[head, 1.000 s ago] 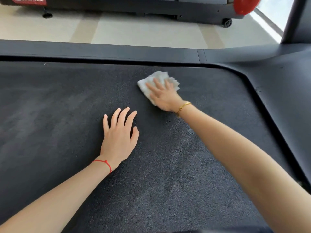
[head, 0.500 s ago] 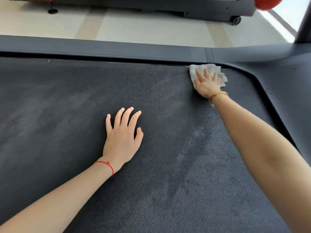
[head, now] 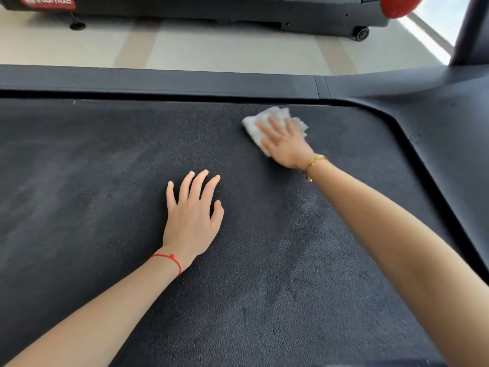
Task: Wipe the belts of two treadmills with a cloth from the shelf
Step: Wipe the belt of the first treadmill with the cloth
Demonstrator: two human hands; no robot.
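A dark textured treadmill belt (head: 92, 194) fills most of the head view. My right hand (head: 287, 144) presses a crumpled white cloth (head: 258, 124) flat onto the belt near its far edge, right of centre. The cloth shows past the fingertips; the rest is hidden under the palm. My left hand (head: 191, 215) lies flat on the belt's middle, fingers spread, holding nothing. A pale streaked patch (head: 309, 205) marks the belt below my right wrist.
A smooth dark side rail (head: 158, 80) runs along the belt's far edge and curves into a wide cover (head: 449, 133) at right. Beyond lies pale tiled floor (head: 211, 46), then a second treadmill's base (head: 211, 7) with a small wheel (head: 361, 33).
My right hand slid the cloth right to the belt's far corner, then back left and slightly nearer. My left hand stayed planted.
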